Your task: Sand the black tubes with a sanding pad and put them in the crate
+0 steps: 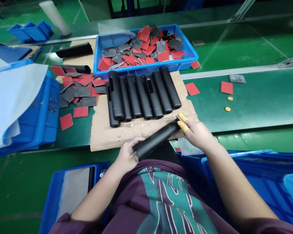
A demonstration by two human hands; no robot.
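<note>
A black tube (157,138) lies slantwise between my hands, above the front edge of the cardboard sheet (107,138). Its near left end is wrapped by the fingers of my left hand (127,155). At the far right end, my right hand (197,132) pinches a thin dark pad (177,117) edge-on against the tube; yellow covers sit on two of its fingertips. Just beyond, several similar black tubes (138,97) lie side by side on the cardboard, some with long slots showing.
A blue tray (146,70) of red and grey square pads stands behind the tubes. Loose pads (81,92) are heaped at left, beside a blue bin (45,113). Two yellow finger covers (228,109) lie on the green bench (266,104). Blue crates (254,175) stand at lower right.
</note>
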